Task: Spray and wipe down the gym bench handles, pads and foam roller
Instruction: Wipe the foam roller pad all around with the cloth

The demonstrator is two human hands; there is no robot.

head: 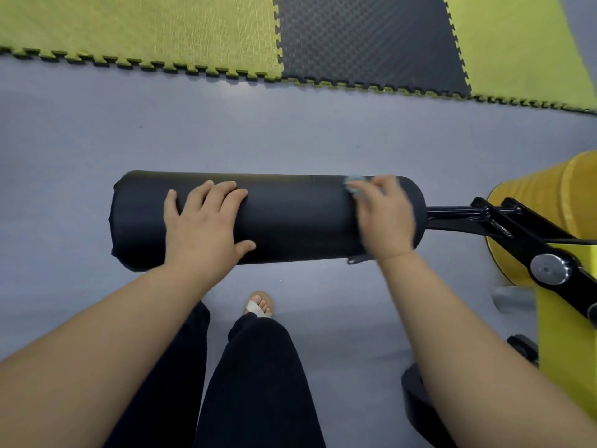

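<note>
Head view, looking down. Nearest the camera are two legs in dark trousers (258, 383), with one foot in a light-strapped sandal (260, 305) on the grey floor (97, 140). Both bare forearms reach away to the foam roller (297, 218), a black cylinder lying left to right at mid-frame, raised above the floor. The left hand (206, 221) lies flat on the roller's left half, fingers straight and slightly spread over the top, thumb on the near side, gripping nothing. The right hand (386, 218), blurred, sits near the roller's right end and holds a pale blue-green cloth (353, 182), fingers bent over it and pressing it to the roller's upper far side; only a bunched edge of the cloth shows. From the roller's right end a black metal arm (504, 221) runs to a chrome pivot bolt (549, 269), beside a yellow pad (542, 185) at the right edge. Farthest away lie interlocking floor mats (145, 30), yellow-green with one black tile (371, 40).
</note>
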